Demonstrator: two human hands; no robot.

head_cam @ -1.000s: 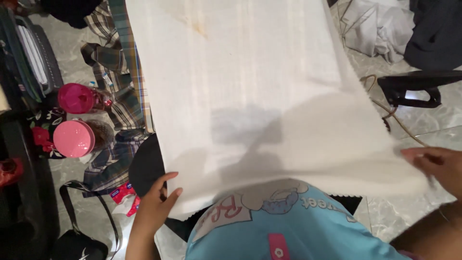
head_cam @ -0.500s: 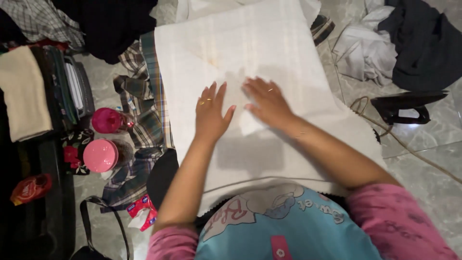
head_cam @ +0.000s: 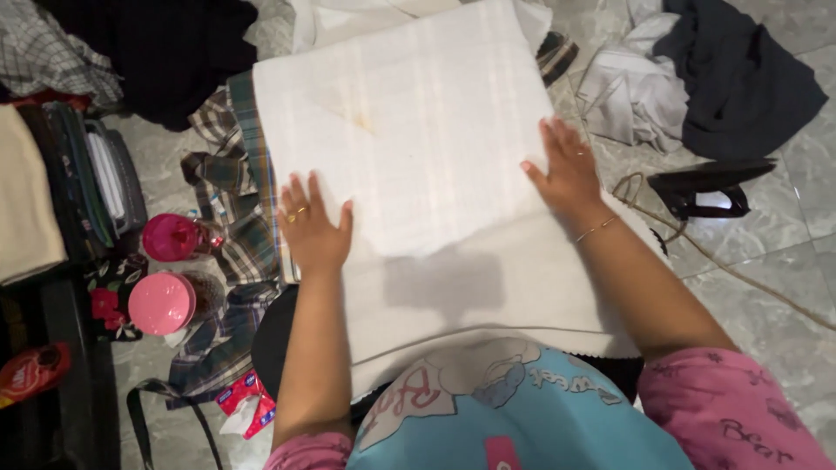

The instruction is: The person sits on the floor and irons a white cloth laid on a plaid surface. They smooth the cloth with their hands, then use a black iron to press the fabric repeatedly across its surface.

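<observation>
- White cloth (head_cam: 418, 148) lies spread flat in front of the person, over a plaid garment (head_cam: 239, 218) that shows along the cloth's left edge.
- Left hand (head_cam: 312, 228) open, fingers spread, palm pressed flat on the cloth's left edge; grips nothing.
- Right hand (head_cam: 566, 170) also open and flat, pressed on the cloth's right edge; holds nothing.
- Step in hand, as a judgement: smoothing the cloth outward to flatten it.
- Faint brownish stain (head_cam: 361, 122) on the cloth between and above the two hands.
- Black iron (head_cam: 705, 187) sits on the floor right of the cloth, cord (head_cam: 740, 278) trailing.
- Two pink lidded containers (head_cam: 165, 270) left of the cloth, beyond the plaid.
- Next move likely calls for even palm pressure, keeping the edges aligned.
</observation>
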